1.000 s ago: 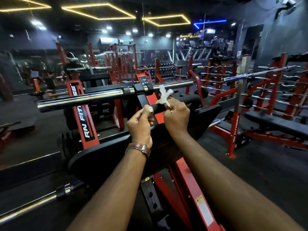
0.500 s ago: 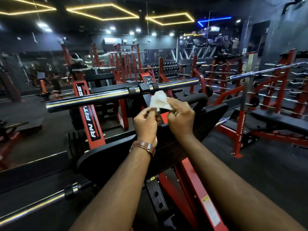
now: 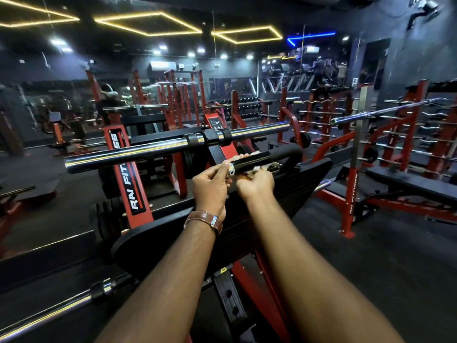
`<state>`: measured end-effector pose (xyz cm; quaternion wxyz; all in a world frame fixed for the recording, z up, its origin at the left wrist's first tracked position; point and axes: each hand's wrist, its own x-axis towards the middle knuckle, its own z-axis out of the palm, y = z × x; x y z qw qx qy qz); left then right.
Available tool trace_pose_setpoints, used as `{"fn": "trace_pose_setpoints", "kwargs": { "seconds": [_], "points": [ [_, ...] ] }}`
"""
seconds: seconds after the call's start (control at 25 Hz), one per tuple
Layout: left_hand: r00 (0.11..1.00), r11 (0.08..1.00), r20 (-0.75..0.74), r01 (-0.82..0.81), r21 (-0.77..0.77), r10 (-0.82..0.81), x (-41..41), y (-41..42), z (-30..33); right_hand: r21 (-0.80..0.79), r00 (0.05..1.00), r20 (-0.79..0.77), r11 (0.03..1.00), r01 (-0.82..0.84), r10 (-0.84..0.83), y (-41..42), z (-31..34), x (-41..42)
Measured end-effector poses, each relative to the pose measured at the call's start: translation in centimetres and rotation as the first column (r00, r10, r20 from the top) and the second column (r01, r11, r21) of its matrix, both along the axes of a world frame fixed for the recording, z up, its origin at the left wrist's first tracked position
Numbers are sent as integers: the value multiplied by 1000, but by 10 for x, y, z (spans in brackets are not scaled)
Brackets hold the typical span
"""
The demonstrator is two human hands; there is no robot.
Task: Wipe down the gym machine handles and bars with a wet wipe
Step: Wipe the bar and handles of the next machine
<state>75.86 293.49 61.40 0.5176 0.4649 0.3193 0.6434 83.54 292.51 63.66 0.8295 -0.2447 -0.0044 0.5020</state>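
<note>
Right hand (image 3: 256,185) curled from below round the black handle (image 3: 262,159) with the white wet wipe (image 3: 254,168) wrapped between, left hand (image 3: 210,185) pinching the handle's chrome end cap (image 3: 231,168), both forearms outstretched, brown strap (image 3: 205,217) on left wrist, red upright (image 3: 128,174) reading "RN FIT", rest hidden.

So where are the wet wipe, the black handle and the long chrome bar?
wet wipe (image 3: 254,153): head view, white edge showing above the handle.
black handle (image 3: 262,158): head view, middle of its grip.
chrome bar (image 3: 128,154): head view, shiny left stretch.
</note>
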Motion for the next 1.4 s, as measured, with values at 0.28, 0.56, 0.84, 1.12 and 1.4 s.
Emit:
{"fn": "trace_pose_setpoints", "kwargs": {
  "seconds": [0.28,0.56,0.84,1.12,1.4],
  "points": [
    [1000,1000,-14,17,-7,-17,-4,1,2,-147,979,202,988,40,-9,-11,0,6],
    [992,996,97,80,-33,-76,-2,1,2,150,140,945,772,617,-296,-28,-18,-36],
    [997,999,62,48,-7,-48,-1,2,0,222,-407,910,739,637,78,-26,0,35],
    [995,999,92,46,-25,-43,2,3,-1,376,-612,791,792,481,-4,-31,-4,26],
    [979,987,163,141,-81,-126,-3,0,-1,444,-614,778,806,392,-130,-30,-23,19]
  ]
}}
